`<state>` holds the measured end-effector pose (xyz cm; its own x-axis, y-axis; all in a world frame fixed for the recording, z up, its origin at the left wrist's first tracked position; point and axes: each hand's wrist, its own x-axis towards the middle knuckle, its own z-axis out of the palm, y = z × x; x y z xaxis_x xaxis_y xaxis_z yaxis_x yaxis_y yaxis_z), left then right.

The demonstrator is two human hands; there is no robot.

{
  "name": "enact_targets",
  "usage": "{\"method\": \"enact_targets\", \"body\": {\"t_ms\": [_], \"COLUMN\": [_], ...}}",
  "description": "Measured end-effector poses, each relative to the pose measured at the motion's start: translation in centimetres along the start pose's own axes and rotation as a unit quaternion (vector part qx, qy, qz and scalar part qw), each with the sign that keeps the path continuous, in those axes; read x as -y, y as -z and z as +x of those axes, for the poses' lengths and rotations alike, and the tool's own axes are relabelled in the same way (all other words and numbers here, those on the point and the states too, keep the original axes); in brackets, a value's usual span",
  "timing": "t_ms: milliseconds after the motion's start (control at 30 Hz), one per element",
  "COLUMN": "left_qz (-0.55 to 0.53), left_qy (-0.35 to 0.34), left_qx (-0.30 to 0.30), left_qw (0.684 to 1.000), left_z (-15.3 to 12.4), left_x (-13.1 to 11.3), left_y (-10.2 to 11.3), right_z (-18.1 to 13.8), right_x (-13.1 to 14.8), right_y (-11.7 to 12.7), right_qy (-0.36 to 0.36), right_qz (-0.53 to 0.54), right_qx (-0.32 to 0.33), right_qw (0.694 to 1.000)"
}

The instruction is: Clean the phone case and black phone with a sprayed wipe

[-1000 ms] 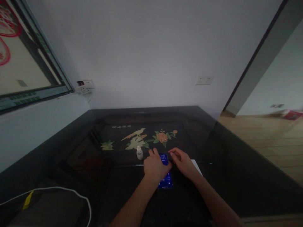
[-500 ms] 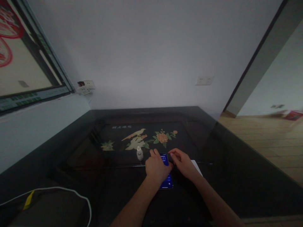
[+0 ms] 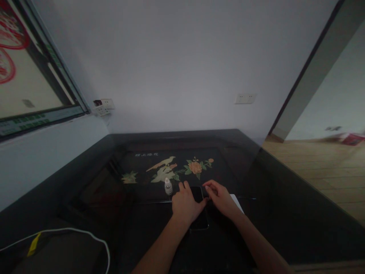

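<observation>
A smartphone (image 3: 201,221) with a dark screen lies flat on the black table (image 3: 142,236). My left hand (image 3: 186,203) reaches across it, fingers along its left side and thumb at its right edge, gripping it and covering its middle. Close to the phone's upper right edge is my right hand (image 3: 221,198), its fingers curled together; whatever may be between the fingertips is too small to make out. A small clear bottle with a white cap (image 3: 168,187) stands upright just left of my left hand. Partly behind my right wrist lies a white flat object (image 3: 236,202).
A white cable (image 3: 85,231) with a yellow tag (image 3: 34,244) curves over a dark item at the lower left. Bird and flower inlay (image 3: 195,167) decorates the tabletop. Wall sockets (image 3: 245,99) sit above the far edge, and a window (image 3: 34,76) is at the left.
The phone's screen has gone from lit blue to dark. My left hand has shifted slightly to the left; my right hand is almost where it was.
</observation>
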<state>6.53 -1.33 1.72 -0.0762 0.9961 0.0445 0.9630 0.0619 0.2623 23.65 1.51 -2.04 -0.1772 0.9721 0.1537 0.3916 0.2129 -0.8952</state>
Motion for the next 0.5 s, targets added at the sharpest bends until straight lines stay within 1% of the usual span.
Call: {"method": "enact_targets", "body": {"t_ms": [200, 300, 500], "left_qz": [-0.014, -0.036, -0.08], "left_qy": [0.006, 0.02, 0.037], "left_qx": [-0.009, -0.009, 0.018], "left_qw": [1.0, 0.999, 0.996], "left_z": [0.0, 0.0, -0.2], "left_x": [-0.2, -0.3, -0.4], "left_y": [0.1, 0.3, 1.1], "right_z": [-0.2, -0.2, -0.3], "right_x": [0.7, 0.8, 0.9], "right_y": [0.1, 0.1, 0.2], "right_qy": [-0.003, -0.003, -0.011], "right_qz": [-0.005, -0.004, -0.003], "right_qx": [0.004, 0.008, 0.01], "right_qw": [1.0, 1.0, 1.0]}}
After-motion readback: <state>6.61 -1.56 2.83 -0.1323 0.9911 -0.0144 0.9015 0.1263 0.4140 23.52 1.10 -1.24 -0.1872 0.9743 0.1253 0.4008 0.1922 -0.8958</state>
